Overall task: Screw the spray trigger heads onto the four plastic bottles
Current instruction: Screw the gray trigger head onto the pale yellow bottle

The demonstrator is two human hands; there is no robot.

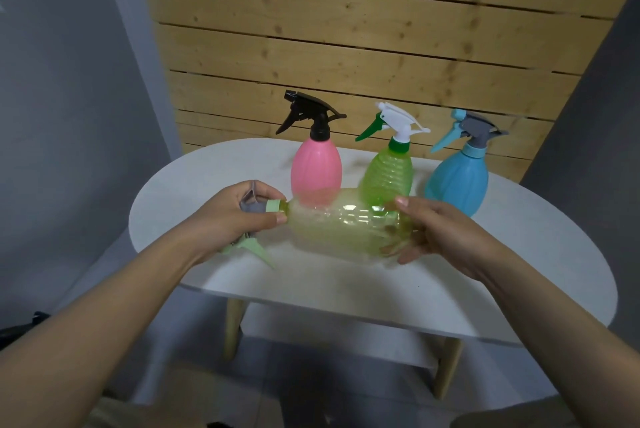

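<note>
Three of the four bottles look finished to me. The pink bottle (316, 169) at about 11 o'clock on the counter (433, 282) stands upright with a black head on it, the green bottle (389, 173) at 12 o'clock carries a white and green head, and the blue bottle (459, 182) at 2 o'clock carries a grey and blue one. Whether each is screwed fully tight, I cannot tell.

The fourth, a yellow-green bottle (343, 228), lies on its side in my hands above the middle of the counter, neck pointing to 9 o'clock. My left hand (230, 216) is wrapped around the spray head (254, 208) at the neck, its pale green collar against the bottle's shoulder and its trigger hanging down. My right hand (433, 230) grasps the bottle's base, fingers curled around it.

I judge this last head is being threaded on; once it is snug and the bottle stands with the others, the job is done.
</note>
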